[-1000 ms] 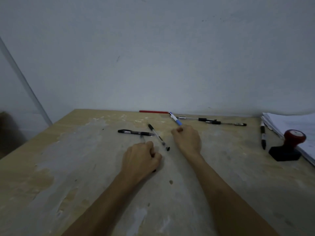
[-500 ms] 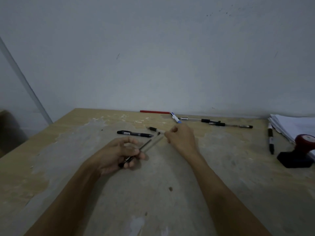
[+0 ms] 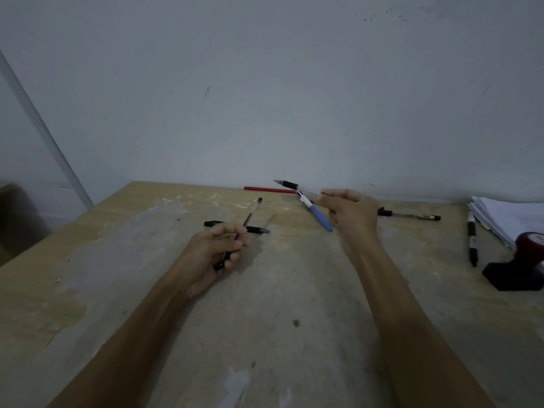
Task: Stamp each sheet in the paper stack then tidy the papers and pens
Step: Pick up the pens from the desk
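Gathering strays, the left hand (image 3: 215, 248) grips one pen (image 3: 246, 220) while the right hand (image 3: 351, 214) pinches another pen (image 3: 287, 183) near the tabletop's (image 3: 279, 334) far edge.

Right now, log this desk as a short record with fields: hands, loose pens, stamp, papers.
left hand: grips a clear pen
right hand: pinches a black-grip pen, raised
loose pens: black pen, blue pen, red pen, clear pen by wall, marker
stamp: right edge, upright
paper stack: far right
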